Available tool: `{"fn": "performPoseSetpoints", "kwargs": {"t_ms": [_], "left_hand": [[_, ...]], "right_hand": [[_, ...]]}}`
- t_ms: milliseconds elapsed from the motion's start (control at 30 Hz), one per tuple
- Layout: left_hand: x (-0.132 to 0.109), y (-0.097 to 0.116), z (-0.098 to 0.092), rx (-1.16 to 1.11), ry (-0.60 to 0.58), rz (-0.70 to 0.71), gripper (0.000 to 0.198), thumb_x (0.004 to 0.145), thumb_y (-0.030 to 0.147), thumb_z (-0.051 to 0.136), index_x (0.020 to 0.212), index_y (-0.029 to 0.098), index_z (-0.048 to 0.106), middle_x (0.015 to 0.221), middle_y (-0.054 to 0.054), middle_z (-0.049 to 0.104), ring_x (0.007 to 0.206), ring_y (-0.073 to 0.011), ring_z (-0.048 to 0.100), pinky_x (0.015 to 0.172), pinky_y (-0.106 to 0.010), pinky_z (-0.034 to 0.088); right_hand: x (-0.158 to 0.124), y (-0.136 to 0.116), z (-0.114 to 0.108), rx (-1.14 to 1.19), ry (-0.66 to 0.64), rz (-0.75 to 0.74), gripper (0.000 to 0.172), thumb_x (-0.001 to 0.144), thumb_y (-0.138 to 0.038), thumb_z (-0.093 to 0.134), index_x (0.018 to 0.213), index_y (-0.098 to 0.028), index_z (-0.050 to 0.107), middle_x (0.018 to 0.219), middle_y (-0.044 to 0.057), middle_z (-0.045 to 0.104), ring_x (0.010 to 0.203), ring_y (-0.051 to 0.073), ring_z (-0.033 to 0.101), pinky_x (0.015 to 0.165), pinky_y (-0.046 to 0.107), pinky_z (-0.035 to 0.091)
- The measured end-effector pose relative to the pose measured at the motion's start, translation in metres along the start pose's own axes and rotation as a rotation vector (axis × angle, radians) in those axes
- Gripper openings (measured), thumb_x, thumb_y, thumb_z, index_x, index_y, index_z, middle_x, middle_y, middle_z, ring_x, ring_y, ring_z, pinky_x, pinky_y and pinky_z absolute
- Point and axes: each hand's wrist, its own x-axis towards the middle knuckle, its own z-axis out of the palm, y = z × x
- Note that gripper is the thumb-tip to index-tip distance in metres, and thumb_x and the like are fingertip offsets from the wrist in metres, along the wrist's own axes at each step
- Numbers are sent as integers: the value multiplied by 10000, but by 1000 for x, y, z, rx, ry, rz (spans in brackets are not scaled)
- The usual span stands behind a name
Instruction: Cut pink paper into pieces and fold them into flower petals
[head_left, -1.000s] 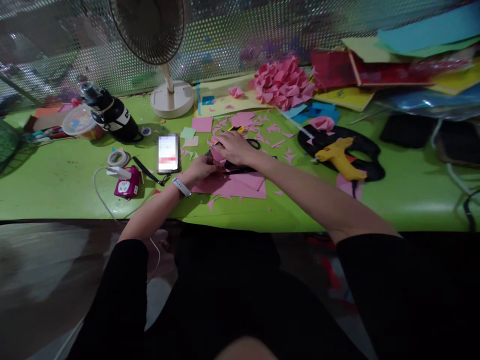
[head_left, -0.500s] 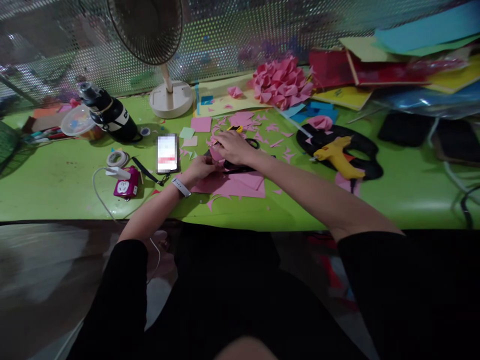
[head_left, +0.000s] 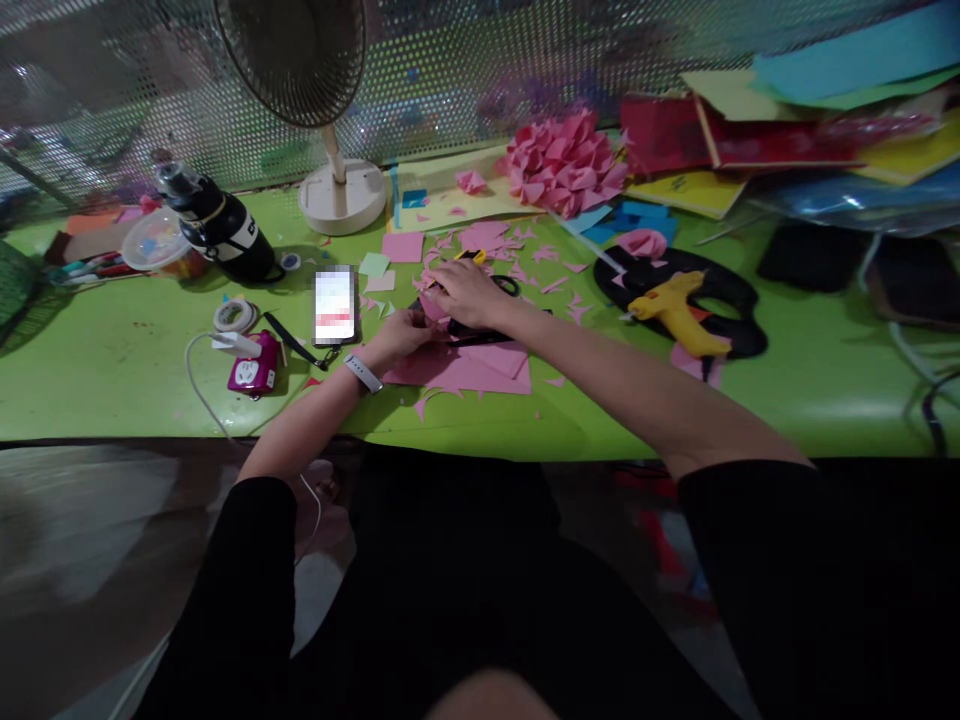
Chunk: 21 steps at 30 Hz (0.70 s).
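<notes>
My left hand (head_left: 405, 335) reaches in from the left, its fingers pinched at the lower edge of a small pink paper piece (head_left: 433, 305). My right hand (head_left: 466, 292) lies over the same piece from the right, fingers bent and fingertips on its upper part. Below my right palm is a dark flat object, mostly hidden, whose kind I cannot make out. A black loop (head_left: 508, 285), like a scissor handle, shows just beyond the right wrist. Pink paper sheets (head_left: 457, 372) lie under and in front of my hands, with pink scraps (head_left: 544, 255) scattered around.
A lit phone (head_left: 334, 305) lies left of my hands, near a magenta power adapter (head_left: 253, 365) with a cable. Behind stand a fan (head_left: 343, 205), a black bottle (head_left: 229, 235) and a pink paper flower ball (head_left: 564, 165). A yellow glue gun (head_left: 679, 312) rests on the right.
</notes>
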Motion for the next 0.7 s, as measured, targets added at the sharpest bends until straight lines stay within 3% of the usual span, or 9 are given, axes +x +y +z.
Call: {"fn": "performPoseSetpoints", "kwargs": {"t_ms": [100, 367, 700], "left_hand": [[-3, 3, 1, -35, -12, -67, 137, 829, 156, 724, 741, 115, 627, 716, -75, 706, 641, -124, 668, 664, -268, 526], [2, 0, 0, -76, 17, -90, 133, 829, 158, 724, 752, 108, 628, 729, -88, 711, 651, -135, 672, 710, -306, 544], [-3, 3, -1, 5, 21, -38, 172, 783, 202, 779, 765, 124, 627, 668, -56, 687, 659, -122, 650, 693, -269, 526]], "right_hand": [[0, 0, 0, 0, 4, 2, 534, 981, -409, 334, 1319, -93, 601, 1355, 177, 597, 1266, 347, 477, 1045, 505, 341], [0, -1, -2, 0, -28, -2, 531, 976, -375, 330, 1344, -83, 577, 1382, 187, 575, 1284, 354, 456, 1065, 515, 314], [0, -4, -5, 0, -42, 6, 529, 981, -376, 320, 1333, -87, 589, 1393, 178, 574, 1300, 338, 439, 1078, 507, 308]]}}
